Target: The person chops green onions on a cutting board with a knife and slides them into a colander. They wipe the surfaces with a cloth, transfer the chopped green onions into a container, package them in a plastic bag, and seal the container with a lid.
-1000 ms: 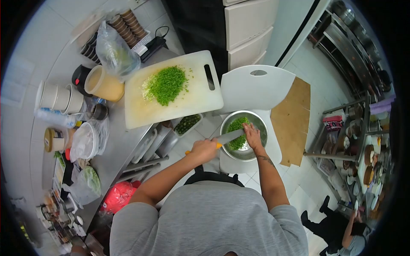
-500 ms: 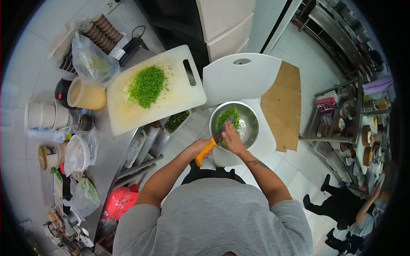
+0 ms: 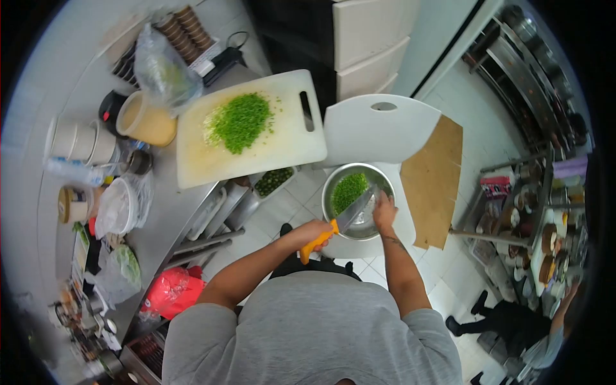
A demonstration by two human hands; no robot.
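My left hand [image 3: 316,235] is wrapped around the orange handle of a knife [image 3: 353,212]. Its wide blade slants up over the metal bowl [image 3: 326,221], its tip above the bowl's inside. Chopped green onion [image 3: 350,194] lies in the bowl, mostly on the left side. At the bowl's right edge, my right hand [image 3: 385,213] has its fingers curled over the rim, partly inside; the exact grip is small in view. A white cutting board [image 3: 295,144], up and to the left, bears a larger heap of chopped green onion [image 3: 242,123].
The bowl stands on a white plastic chair [image 3: 350,122], with brown cardboard [image 3: 433,186] on its right. The steel counter [image 3: 170,205] holds a tub [image 3: 151,122] and plastic bags. Below the board is a container of small green items [image 3: 273,181]. Another person [image 3: 513,327] is at far right.
My right hand has moved off the knife blade to the bowl's right rim. The blade now shows more fully over the bowl. The whole view has shifted slightly.
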